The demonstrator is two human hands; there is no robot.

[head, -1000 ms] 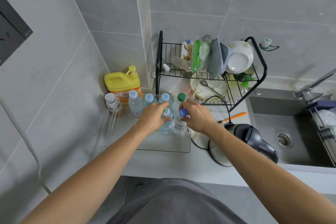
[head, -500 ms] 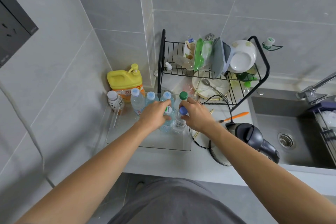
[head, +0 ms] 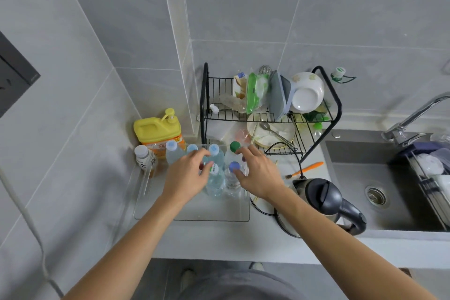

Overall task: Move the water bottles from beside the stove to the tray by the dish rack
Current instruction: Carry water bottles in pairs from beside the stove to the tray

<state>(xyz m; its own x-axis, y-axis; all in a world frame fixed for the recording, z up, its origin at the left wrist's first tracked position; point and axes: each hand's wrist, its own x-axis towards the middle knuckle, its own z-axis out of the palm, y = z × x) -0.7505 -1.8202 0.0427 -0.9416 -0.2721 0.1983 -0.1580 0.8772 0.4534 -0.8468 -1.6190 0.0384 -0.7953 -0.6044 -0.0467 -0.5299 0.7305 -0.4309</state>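
A clear plastic tray (head: 194, 219) lies on the counter left of the black dish rack (head: 205, 109). Several water bottles stand in it: a back row with blue caps (head: 171, 151) and one green cap (head: 235, 146), and two in front. My left hand (head: 187, 178) hovers with fingers spread beside the front bottle with the green-and-white cap (head: 215, 181). My right hand (head: 259, 178) is spread beside the front blue-capped bottle (head: 232, 179), thumb near its cap. Neither hand grips a bottle.
A yellow detergent jug (head: 157, 129) and a small white bottle (head: 143, 157) stand behind the tray's left corner. A dark electric kettle (head: 323, 202) with its cord sits right of the tray. An orange toothbrush (head: 308, 168), the sink (head: 379, 185) and faucet (head: 414, 117) lie further right.
Both hands were closed around the two front bottles in the tray; now their fingers have spread and let go. The bottles stay standing.
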